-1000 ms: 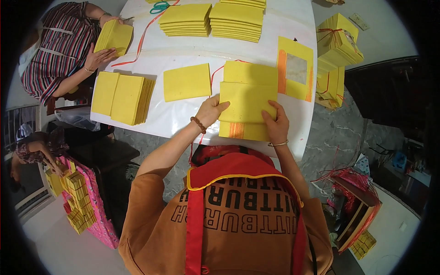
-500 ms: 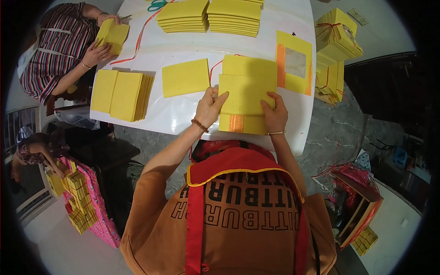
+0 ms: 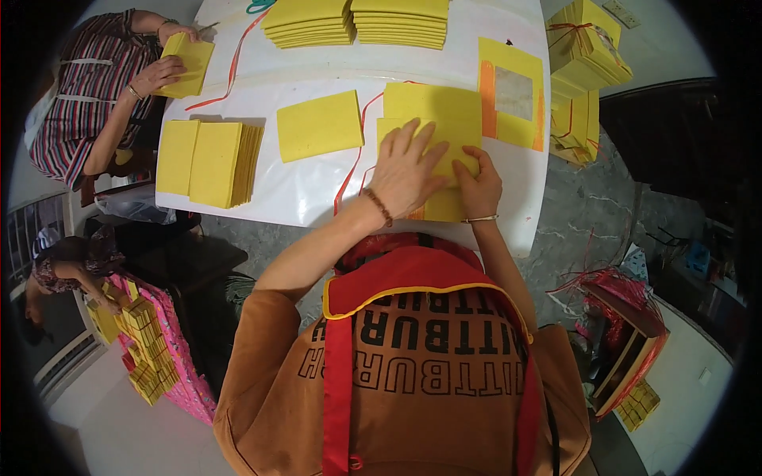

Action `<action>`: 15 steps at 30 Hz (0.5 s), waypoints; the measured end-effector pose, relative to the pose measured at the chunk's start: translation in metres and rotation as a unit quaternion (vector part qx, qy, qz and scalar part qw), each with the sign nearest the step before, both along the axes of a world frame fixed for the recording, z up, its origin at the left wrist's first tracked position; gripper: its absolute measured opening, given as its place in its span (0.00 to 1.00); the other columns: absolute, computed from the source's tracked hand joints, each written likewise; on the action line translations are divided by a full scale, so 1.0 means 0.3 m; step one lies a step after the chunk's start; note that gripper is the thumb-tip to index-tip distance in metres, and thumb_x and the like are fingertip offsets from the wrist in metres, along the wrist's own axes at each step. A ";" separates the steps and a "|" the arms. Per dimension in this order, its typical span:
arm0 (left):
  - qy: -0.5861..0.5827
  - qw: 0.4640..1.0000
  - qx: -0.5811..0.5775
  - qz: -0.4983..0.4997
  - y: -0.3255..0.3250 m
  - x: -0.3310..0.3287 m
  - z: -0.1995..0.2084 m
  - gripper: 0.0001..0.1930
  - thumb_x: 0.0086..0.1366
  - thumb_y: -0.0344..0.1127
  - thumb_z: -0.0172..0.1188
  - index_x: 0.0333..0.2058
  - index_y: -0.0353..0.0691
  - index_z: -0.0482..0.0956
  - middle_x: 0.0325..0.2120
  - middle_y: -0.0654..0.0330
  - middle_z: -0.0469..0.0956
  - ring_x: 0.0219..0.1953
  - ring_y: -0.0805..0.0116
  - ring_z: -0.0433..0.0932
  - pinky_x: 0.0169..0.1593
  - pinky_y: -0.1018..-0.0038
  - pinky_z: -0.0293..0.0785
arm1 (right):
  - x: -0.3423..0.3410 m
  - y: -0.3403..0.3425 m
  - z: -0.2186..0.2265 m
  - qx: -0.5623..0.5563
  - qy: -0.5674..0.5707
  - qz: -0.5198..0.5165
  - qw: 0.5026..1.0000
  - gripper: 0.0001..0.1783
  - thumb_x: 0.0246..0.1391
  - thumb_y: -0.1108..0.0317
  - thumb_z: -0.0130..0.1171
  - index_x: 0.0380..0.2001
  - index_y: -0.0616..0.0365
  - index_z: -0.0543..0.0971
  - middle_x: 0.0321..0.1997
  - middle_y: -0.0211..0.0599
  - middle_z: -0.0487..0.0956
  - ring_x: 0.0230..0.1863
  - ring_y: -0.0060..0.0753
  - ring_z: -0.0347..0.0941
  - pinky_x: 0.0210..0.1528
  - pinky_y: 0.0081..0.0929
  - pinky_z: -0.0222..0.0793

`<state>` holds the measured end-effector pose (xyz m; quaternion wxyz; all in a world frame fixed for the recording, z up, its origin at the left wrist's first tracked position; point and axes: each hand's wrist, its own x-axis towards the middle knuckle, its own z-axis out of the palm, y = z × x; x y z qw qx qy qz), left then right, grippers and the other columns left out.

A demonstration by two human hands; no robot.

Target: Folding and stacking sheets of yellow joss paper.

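In front of me on the white table, folded yellow paper sheets [image 3: 432,99] lie overlapping, an orange patch partly showing near their lower edge. My left hand [image 3: 409,166] rests on top of them, palm down, with its fingers spread. At their right edge my right hand [image 3: 479,186] grips the folded paper, thumb on top and some fingers hidden. A single folded yellow paper [image 3: 319,127] lies left of my hands. To the right is a yellow sheet [image 3: 533,70] with orange strips and a silvery square.
Stacks of folded yellow paper stand on the white table [image 3: 309,190] at left [image 3: 216,163] and far side [image 3: 401,25]. Red ribbon [image 3: 232,71] trails across it. At upper left a person in a striped top [image 3: 103,87] holds yellow paper. Tied yellow bundles [image 3: 583,51] stand right.
My left hand has left the paper's left edge and moved right onto its top, its fingers spreading. The right hand keeps its place at the right edge.
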<state>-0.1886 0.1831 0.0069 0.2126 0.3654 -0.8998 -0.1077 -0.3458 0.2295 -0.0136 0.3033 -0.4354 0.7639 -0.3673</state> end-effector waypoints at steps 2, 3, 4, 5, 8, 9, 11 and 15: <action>-0.024 1.000 0.007 -0.012 0.000 -0.013 -0.046 0.30 0.54 0.50 0.60 0.54 0.46 0.66 0.56 0.51 0.61 0.59 0.50 0.56 0.59 0.53 0.51 | -0.004 0.007 -0.024 -0.008 -0.001 0.001 1.000 0.18 0.47 0.67 0.61 0.43 0.59 0.75 0.41 0.39 0.79 0.42 0.30 0.75 0.45 0.24 0.68; -0.047 0.999 0.012 -0.025 -0.003 -0.015 -0.068 0.32 0.54 0.54 0.58 0.56 0.48 0.65 0.58 0.50 0.59 0.61 0.49 0.54 0.60 0.52 0.49 | -0.007 0.007 -0.031 -0.019 -0.001 0.002 1.000 0.18 0.47 0.67 0.60 0.43 0.59 0.75 0.41 0.40 0.79 0.42 0.31 0.75 0.45 0.23 0.68; -0.047 0.998 0.011 -0.027 -0.006 -0.014 -0.088 0.32 0.54 0.54 0.58 0.56 0.48 0.65 0.58 0.50 0.59 0.61 0.49 0.54 0.60 0.52 0.49 | -0.012 0.007 -0.032 -0.020 -0.001 -0.001 1.000 0.18 0.47 0.67 0.60 0.43 0.59 0.75 0.41 0.40 0.79 0.42 0.31 0.75 0.45 0.23 0.68; -0.062 0.998 0.009 -0.022 -0.009 -0.015 -0.094 0.32 0.55 0.55 0.56 0.57 0.49 0.65 0.58 0.51 0.58 0.61 0.49 0.53 0.60 0.51 0.49 | -0.018 0.007 -0.026 -0.014 -0.032 0.010 0.999 0.20 0.47 0.66 0.61 0.44 0.59 0.75 0.45 0.40 0.77 0.46 0.33 0.73 0.49 0.27 0.65; -0.075 0.997 0.015 -0.019 0.010 -0.011 -0.118 0.33 0.55 0.57 0.55 0.57 0.50 0.64 0.59 0.51 0.57 0.62 0.49 0.52 0.61 0.50 0.47 | 0.007 0.062 0.001 -0.058 0.099 0.040 0.993 0.23 0.49 0.60 0.58 0.49 0.55 0.72 0.54 0.40 0.71 0.54 0.40 0.67 0.55 0.42 0.57; -0.074 0.997 0.024 -0.020 -0.002 -0.011 -0.121 0.33 0.55 0.56 0.55 0.58 0.49 0.63 0.59 0.50 0.57 0.62 0.49 0.51 0.61 0.50 0.47 | 0.020 0.074 0.005 -0.105 0.257 0.057 0.959 0.26 0.50 0.55 0.56 0.52 0.51 0.71 0.59 0.41 0.67 0.58 0.44 0.63 0.58 0.54 0.51; -0.088 0.996 0.016 -0.026 -0.024 -0.016 -0.117 0.33 0.55 0.56 0.55 0.57 0.48 0.63 0.59 0.50 0.56 0.62 0.49 0.51 0.61 0.50 0.46 | 0.026 0.085 0.003 -0.082 0.317 0.152 0.932 0.29 0.52 0.52 0.53 0.55 0.51 0.67 0.63 0.40 0.61 0.62 0.45 0.57 0.59 0.61 0.42; -0.050 0.996 0.057 -0.036 -0.004 -0.002 -0.107 0.32 0.56 0.51 0.55 0.57 0.44 0.63 0.60 0.49 0.55 0.63 0.48 0.50 0.61 0.50 0.45 | 0.035 0.132 -0.049 -0.042 0.337 0.237 0.910 0.34 0.55 0.47 0.46 0.60 0.53 0.61 0.66 0.41 0.56 0.67 0.44 0.48 0.59 0.70 0.31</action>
